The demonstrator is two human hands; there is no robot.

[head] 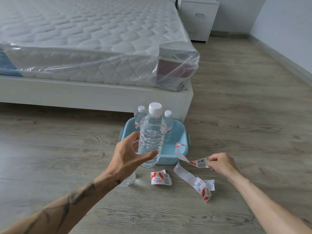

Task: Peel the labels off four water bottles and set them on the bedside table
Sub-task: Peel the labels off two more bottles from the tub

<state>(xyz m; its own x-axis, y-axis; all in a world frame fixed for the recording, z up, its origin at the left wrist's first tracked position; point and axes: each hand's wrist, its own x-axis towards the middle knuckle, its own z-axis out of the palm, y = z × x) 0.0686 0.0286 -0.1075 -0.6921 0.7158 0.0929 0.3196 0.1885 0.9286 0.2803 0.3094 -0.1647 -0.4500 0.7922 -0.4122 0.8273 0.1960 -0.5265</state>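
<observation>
Left hand (pixel 128 154): clamped around the lower body of a bare, upright water bottle (pixel 151 135), held above the floor
Right hand (pixel 219 163): pinching one end of a peeled label strip (pixel 190 159)
Blue tub (pixel 179 132): two labelled bottles (pixel 168 124) standing inside
Floor (pixel 67 149): two loose labels (pixel 160 178) beside the tub
Bedside table (pixel 197 19): well apart, past the bed

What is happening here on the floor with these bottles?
A person is stripping labels from water bottles. The left hand holds a bare bottle upright, and the right hand pinches a peeled label strip. Two labelled bottles stand in a blue tub; two loose labels lie on the floor. The bedside table has no bottles yet.
</observation>
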